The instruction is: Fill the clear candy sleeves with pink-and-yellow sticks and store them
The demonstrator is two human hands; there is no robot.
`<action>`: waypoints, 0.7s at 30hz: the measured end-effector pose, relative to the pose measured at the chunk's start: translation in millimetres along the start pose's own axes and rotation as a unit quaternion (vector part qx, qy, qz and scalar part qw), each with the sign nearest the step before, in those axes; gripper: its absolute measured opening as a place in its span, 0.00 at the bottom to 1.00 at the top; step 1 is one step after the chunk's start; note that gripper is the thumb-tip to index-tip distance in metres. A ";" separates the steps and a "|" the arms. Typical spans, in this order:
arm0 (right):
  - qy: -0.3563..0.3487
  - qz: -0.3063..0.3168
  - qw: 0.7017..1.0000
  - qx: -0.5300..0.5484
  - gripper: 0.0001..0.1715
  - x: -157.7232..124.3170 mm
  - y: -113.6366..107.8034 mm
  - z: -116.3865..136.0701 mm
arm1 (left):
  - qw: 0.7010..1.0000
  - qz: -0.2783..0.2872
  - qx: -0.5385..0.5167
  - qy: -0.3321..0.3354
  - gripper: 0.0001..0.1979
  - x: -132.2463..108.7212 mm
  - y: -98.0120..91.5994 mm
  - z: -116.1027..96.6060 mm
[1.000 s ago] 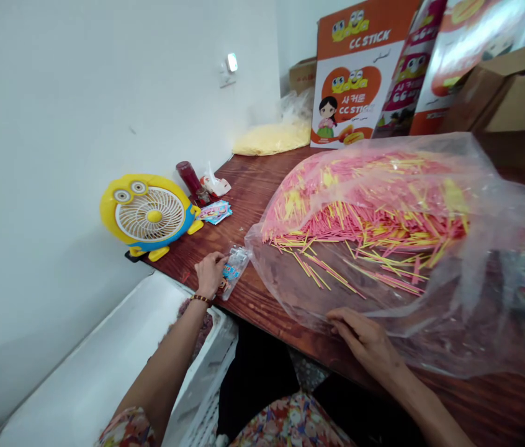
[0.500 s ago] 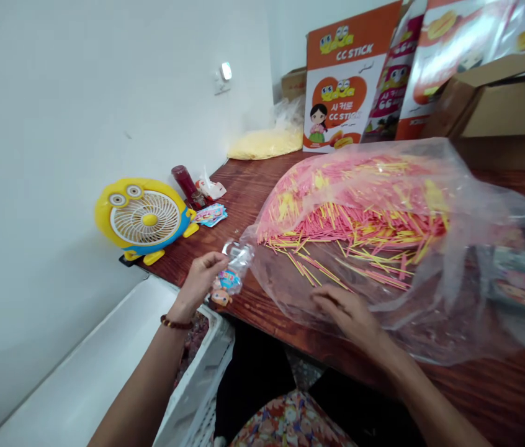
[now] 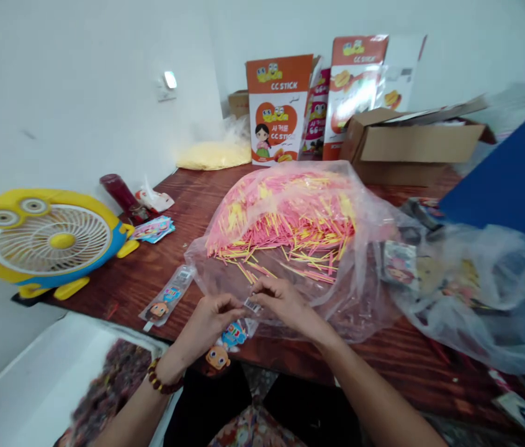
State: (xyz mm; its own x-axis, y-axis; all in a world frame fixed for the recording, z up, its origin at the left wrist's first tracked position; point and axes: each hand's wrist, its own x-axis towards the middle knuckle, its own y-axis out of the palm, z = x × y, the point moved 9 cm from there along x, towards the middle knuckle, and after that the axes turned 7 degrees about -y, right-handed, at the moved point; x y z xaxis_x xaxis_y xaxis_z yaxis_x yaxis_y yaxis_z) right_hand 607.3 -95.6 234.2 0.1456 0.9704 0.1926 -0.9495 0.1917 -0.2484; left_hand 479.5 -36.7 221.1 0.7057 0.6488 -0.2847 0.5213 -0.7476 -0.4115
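Observation:
Between both hands is a clear printed plastic packet [image 3: 234,335] with a cartoon face and a barcode, its lower end hanging over the table's front edge. My left hand [image 3: 211,323] pinches its left side. Close beside it, my right hand [image 3: 278,304] has its fingertips closed at the barcode end. A similar packet [image 3: 169,295] lies flat on the table to the left. Just beyond my hands, a large clear bag [image 3: 318,304] lies open, with a heap of thin pink and yellow sticks [image 3: 285,230] inside.
A yellow and blue character fan [image 3: 62,239] stands at the left, near a dark red bottle [image 3: 120,194] and printed packets [image 3: 154,230]. Printed cartons [image 3: 277,112] and an open cardboard box [image 3: 411,149] line the back. A white bin [image 3: 34,360] with dark contents sits lower left.
The view has swung right. My right hand has moved from the stick bag's near edge to meet my left at a packet. A packet now lies apart, left of my hands.

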 end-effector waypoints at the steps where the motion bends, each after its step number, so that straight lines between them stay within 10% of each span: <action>1: 0.005 0.009 1.000 -0.013 0.05 -2.4 -2.0 -1.7 | 1.000 0.007 0.011 -0.001 0.15 1.3 4.2 0.9; 14: 0.011 0.109 0.987 -0.118 0.22 -6.0 -18.6 -29.7 | 0.993 0.058 0.086 0.050 0.18 7.8 26.4 5.6; 18: 0.018 0.036 0.972 -0.231 0.19 9.7 -71.0 -53.8 | 0.996 0.024 0.062 0.055 0.18 4.2 18.8 21.3; 21: 0.060 -0.036 0.898 -0.434 0.14 16.7 -131.0 -65.6 | 0.997 0.012 0.054 0.047 0.17 0.4 16.5 36.6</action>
State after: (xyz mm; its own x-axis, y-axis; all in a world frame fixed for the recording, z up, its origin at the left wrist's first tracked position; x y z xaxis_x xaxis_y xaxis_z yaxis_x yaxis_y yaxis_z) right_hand 752.3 -94.9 207.7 0.2758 0.9498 0.1474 -0.3695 0.2463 -0.8960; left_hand 470.9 -43.5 182.5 0.7619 0.6106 -0.2163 0.4520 -0.7403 -0.4976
